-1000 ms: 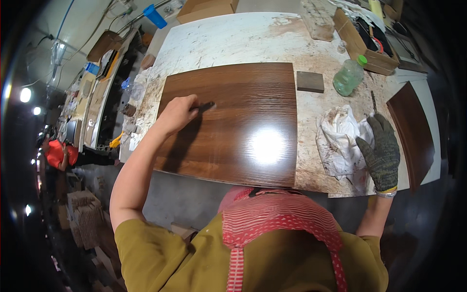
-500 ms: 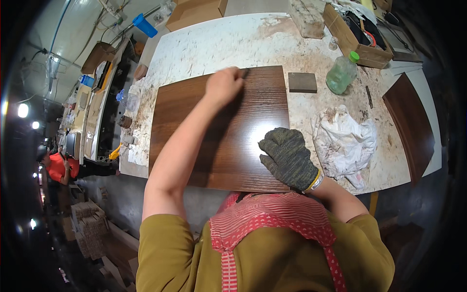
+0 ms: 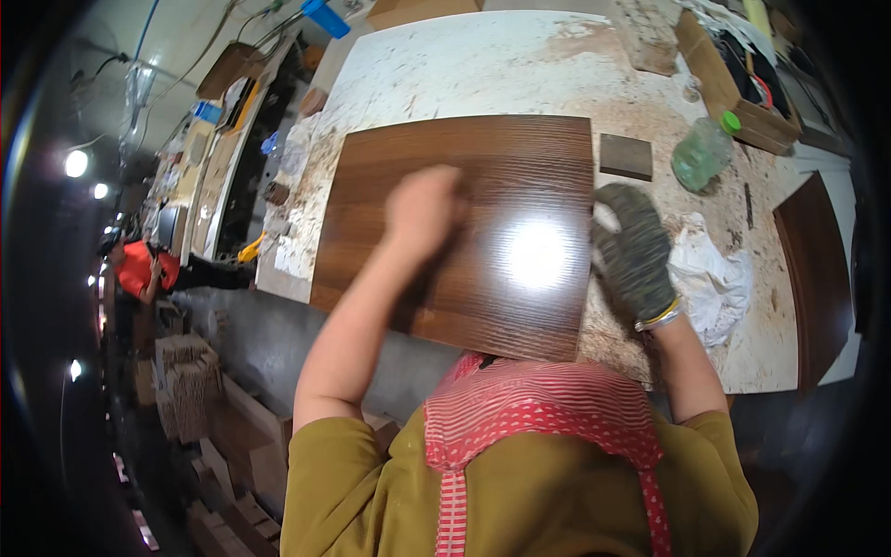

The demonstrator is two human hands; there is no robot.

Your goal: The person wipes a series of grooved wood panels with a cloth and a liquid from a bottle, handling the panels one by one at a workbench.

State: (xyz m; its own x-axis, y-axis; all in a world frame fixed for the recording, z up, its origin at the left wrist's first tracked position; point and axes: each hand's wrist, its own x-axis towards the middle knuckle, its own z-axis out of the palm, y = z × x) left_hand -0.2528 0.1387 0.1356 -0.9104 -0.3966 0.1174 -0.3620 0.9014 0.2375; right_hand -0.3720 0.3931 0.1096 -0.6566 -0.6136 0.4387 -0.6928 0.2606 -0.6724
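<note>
Left hand (image 3: 422, 212) closed, contents unclear, rubbing brown panel (image 3: 464, 227) | gloved right hand (image 3: 633, 251) spread, bracing right edge | risk: panel sliding on dusty bench (image 3: 520, 65).

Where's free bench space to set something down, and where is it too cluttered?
Free: the white benchtop beyond the brown panel's far edge, and a narrow strip along the panel's left side. Crowded: right of the panel, where the gloved right hand, white rag, small dark block, green-capped bottle and wooden tray sit close. The bare left hand is over the panel.
</note>
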